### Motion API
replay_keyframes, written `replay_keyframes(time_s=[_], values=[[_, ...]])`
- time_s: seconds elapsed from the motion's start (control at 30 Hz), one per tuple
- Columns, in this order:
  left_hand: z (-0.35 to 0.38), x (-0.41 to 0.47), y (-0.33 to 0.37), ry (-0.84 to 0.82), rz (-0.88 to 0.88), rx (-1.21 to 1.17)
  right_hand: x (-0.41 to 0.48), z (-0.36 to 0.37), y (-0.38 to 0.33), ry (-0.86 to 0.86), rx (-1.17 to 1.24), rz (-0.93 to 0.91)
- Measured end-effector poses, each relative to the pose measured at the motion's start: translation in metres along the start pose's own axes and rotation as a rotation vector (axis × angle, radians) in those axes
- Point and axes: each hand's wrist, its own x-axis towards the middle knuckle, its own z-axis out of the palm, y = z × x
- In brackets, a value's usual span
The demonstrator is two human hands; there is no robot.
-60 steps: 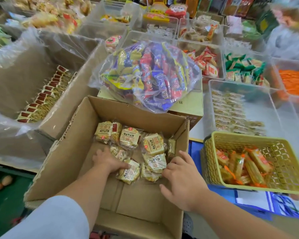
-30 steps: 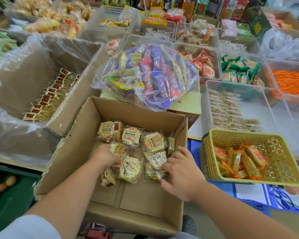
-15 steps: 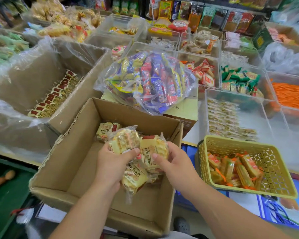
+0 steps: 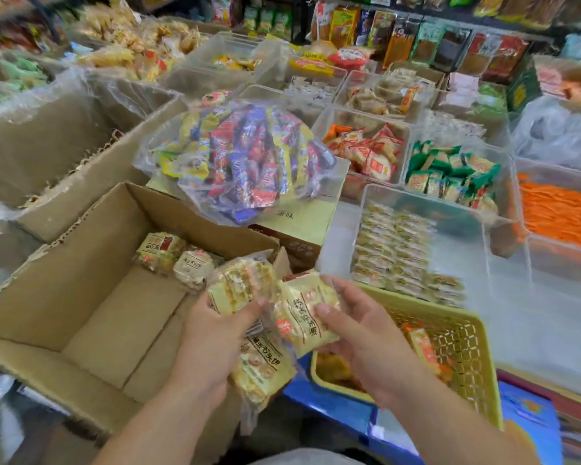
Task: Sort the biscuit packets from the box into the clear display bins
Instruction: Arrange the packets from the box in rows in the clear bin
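Observation:
Both my hands hold a bunch of pale yellow biscuit packets (image 4: 302,317) lifted over the right edge of the open cardboard box (image 4: 91,317). My left hand (image 4: 215,337) grips packets from below and the left; my right hand (image 4: 356,330) clasps them from the right, thumb on top. Two more packets (image 4: 175,256) lie at the far side of the box floor. A clear display bin (image 4: 483,263) to the right holds rows of similar packets (image 4: 396,250).
A yellow mesh basket (image 4: 457,344) with orange-wrapped snacks sits under my right hand. A clear bag of colourful snacks (image 4: 242,159) rests on a closed carton behind the box. Further clear bins hold red, green and orange packets. A plastic-lined carton (image 4: 57,156) stands left.
My hands gathered packets from the box floor, lifted them together and carried them right, now over the box's right edge near the yellow basket. The camera view has tilted up.

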Motion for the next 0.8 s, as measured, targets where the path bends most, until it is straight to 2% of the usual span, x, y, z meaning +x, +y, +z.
replay_keyframes(time_s=[0.17, 0.33, 0.57, 0.7, 0.8], values=[[0.069, -0.018, -0.022, -0.001, 0.006, -0.008, -0.006, -0.055, 0.005, 0.237, -0.409, -0.150], [0.120, -0.029, -0.037, 0.065, 0.059, 0.026, -0.018, -0.097, 0.003, 0.315, -0.684, -0.278], [0.168, -0.021, -0.040, 0.037, 0.090, 0.099, -0.020, -0.141, -0.009, 0.351, -0.655, -0.379], [0.191, -0.010, -0.038, -0.001, 0.115, 0.135, -0.020, -0.153, -0.022, 0.254, -0.529, -0.338], [0.205, 0.003, -0.039, -0.019, 0.109, 0.127, -0.016, -0.165, -0.028, 0.243, -0.552, -0.298]])
